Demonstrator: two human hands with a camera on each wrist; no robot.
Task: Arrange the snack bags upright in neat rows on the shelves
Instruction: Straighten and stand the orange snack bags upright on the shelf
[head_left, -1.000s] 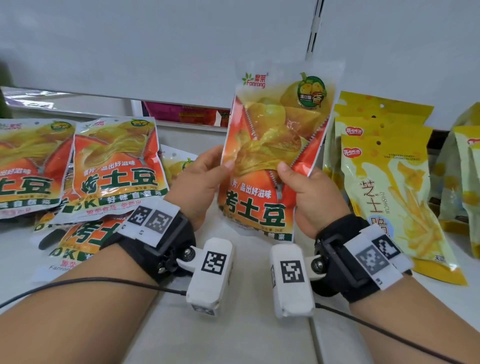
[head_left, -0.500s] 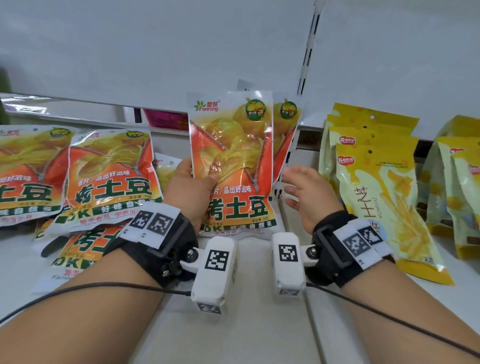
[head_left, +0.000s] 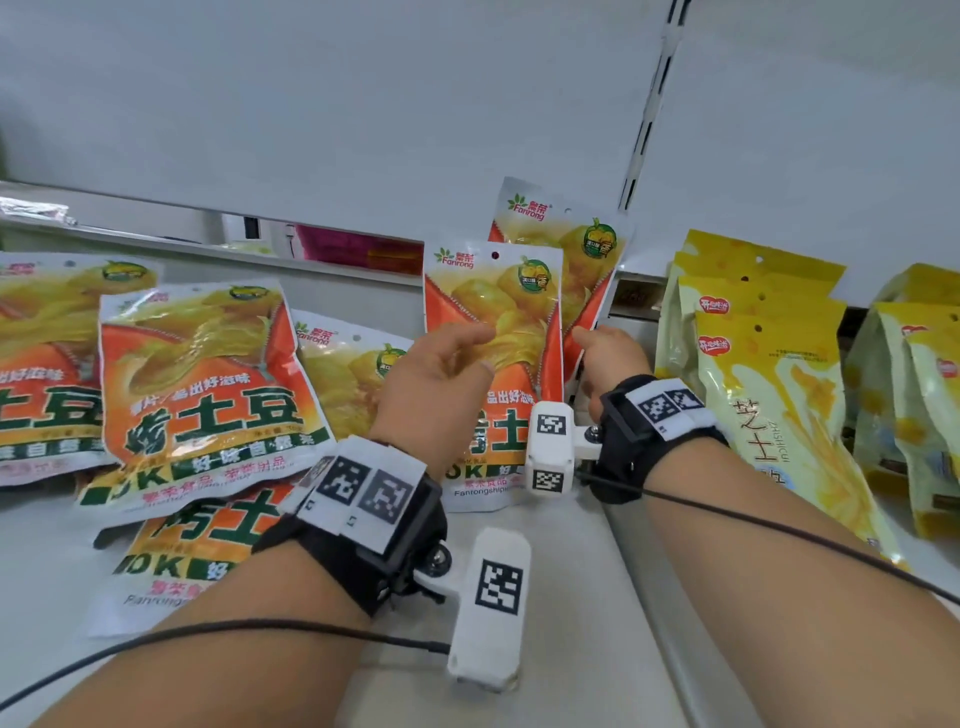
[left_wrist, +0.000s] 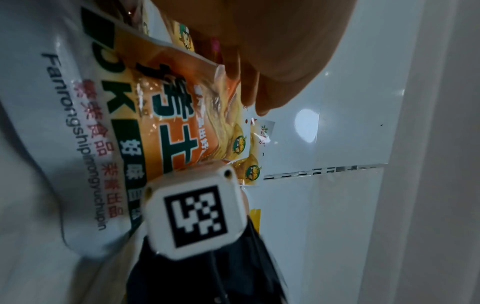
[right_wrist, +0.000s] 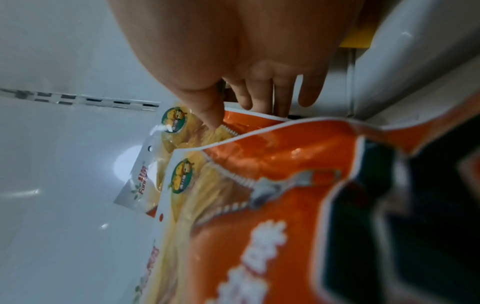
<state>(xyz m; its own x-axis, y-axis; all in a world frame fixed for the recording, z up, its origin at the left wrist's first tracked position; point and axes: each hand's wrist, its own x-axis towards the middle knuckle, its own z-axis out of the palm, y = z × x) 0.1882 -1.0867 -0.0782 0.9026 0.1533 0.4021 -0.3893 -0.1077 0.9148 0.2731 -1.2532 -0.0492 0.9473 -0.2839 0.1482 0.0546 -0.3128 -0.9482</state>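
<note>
Two orange potato-chip bags stand upright mid-shelf, the front bag (head_left: 493, 306) just ahead of the rear bag (head_left: 571, 244). My left hand (head_left: 447, 358) lies with fingers nearly straight against the front bag's face (left_wrist: 182, 127), not gripping it. The right hand (head_left: 605, 348) is at the rear bag's right edge. In the right wrist view its thumb (right_wrist: 211, 115) presses the rear bag's face (right_wrist: 179, 123) while the fingers (right_wrist: 259, 96) reach behind that edge, pinching it. The front bag (right_wrist: 272, 195) fills the foreground there.
Several more orange chip bags (head_left: 202, 374) lie in a loose heap on the left of the white shelf (head_left: 571, 597). Yellow fry bags (head_left: 769, 395) stand in a row to the right, with others (head_left: 914, 374) beyond. A slotted upright rail (head_left: 644, 130) splits the back panel.
My left hand has loosened its grip on the front bag, which now stands before the rear one. The right hand has moved forward to the rear bag's right edge.
</note>
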